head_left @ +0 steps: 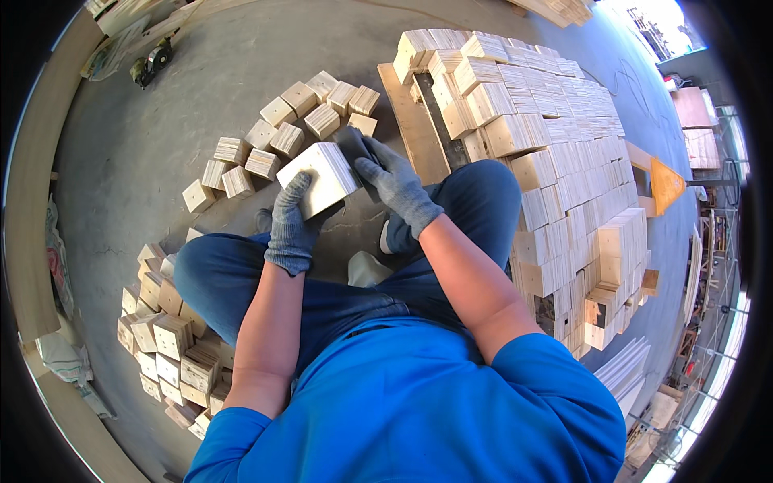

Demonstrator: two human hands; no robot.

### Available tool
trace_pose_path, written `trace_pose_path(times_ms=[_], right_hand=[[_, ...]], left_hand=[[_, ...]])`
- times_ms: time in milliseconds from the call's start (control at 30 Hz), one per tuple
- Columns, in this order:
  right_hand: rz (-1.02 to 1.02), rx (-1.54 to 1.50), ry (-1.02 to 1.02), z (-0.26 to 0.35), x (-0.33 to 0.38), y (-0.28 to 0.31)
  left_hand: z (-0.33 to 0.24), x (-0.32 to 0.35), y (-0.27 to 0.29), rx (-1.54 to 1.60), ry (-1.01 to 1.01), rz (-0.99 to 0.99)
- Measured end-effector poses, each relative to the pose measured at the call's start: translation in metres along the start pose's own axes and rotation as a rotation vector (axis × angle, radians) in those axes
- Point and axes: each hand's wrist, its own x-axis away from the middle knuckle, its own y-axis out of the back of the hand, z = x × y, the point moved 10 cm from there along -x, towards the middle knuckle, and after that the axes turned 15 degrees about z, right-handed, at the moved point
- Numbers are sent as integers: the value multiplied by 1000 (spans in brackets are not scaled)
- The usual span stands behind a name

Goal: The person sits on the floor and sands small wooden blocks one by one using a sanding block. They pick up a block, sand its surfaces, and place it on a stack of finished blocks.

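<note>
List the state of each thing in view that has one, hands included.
left hand: gloved, gripping wooden block
right hand: gloved, gripping dark pad
wooden block: held up, tilted
dark pad: held at the block's right edge
loose blocks: scattered on floor ahead
left pile: heaped unevenly
right stack: packed close in layers
</note>
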Motion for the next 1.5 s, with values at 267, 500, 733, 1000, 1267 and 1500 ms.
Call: trace_pose_path(times_ms=[267, 500, 733, 1000, 1267, 1500], right_hand=[[-100, -267, -167, -23, 20, 1], [-55, -206, 99, 38, 20, -2], [-70, -345, -211, -42, 11, 6], [-105, -271, -187, -16, 39, 41], [155, 293, 60, 91, 58, 42], [237, 495, -36, 62, 23, 35]], left_hand=[[-1, 1, 0, 8, -23, -34], [-3, -9, 5, -137, -59, 29], [-19, -2, -23, -246, -97, 155], [-37, 3, -38, -653, -237, 144], [-38, 1, -30, -712, -178, 166], [-21, 3, -40, -788, -82, 261]])
